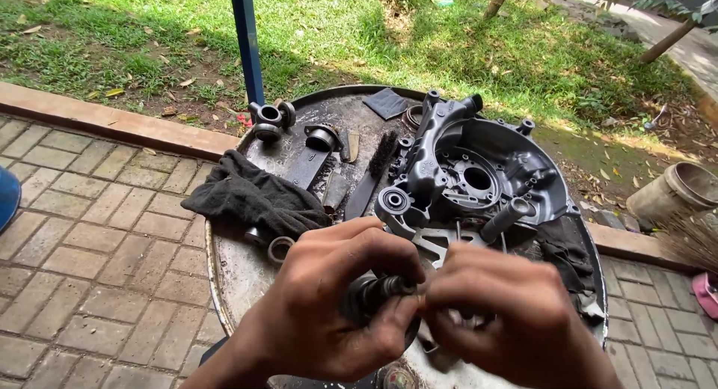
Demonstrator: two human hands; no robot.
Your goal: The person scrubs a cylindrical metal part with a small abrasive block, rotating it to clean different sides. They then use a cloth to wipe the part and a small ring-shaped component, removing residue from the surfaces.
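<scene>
Two hands, left hand (340,299) and right hand (508,314), close on a small metal shaft (381,290) near the engine cover (479,176); greasy fingers risk dropping it off the drum-top desk (232,273).

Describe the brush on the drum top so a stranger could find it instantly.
Start at the round metal drum top and find the big grey engine casing. Just left of it lies the brush: a narrow dark handle ending in black bristles, unlike the smooth metal parts nearby.

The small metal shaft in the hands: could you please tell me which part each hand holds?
The left hand grips the small metal shaft around its thicker body; the right hand pinches its narrow end with the fingers.
</scene>
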